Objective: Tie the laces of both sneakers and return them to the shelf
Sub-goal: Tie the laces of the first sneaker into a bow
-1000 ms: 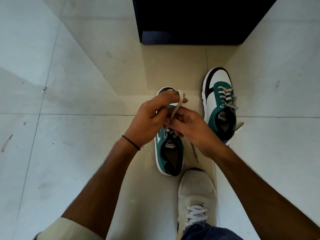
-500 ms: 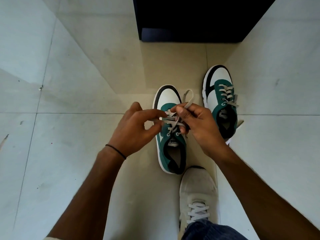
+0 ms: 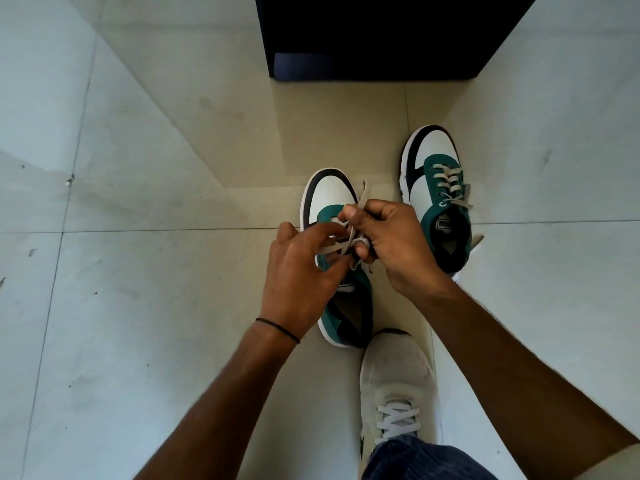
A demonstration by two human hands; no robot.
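Observation:
Two green, white and black sneakers stand on the tiled floor. The left sneaker (image 3: 330, 199) is under my hands; its grey laces (image 3: 362, 199) are crossed over the tongue. My left hand (image 3: 298, 275) pinches one lace strand at the eyelets. My right hand (image 3: 391, 237) grips the other strand, and a lace end sticks up past its thumb. The right sneaker (image 3: 438, 188) sits apart to the right, its grey laces loose across the top with an end trailing to the right.
A dark cabinet or shelf unit (image 3: 381, 32) stands on the floor straight ahead, beyond the sneakers. My own foot in a pale grey shoe (image 3: 394, 382) rests just behind the left sneaker. Pale floor tiles (image 3: 138, 306) spread out to the left and right.
My hands dropped from the raised lace down onto the left sneaker's tongue and drew closer together. The toe of that sneaker, hidden a second ago, is now in view.

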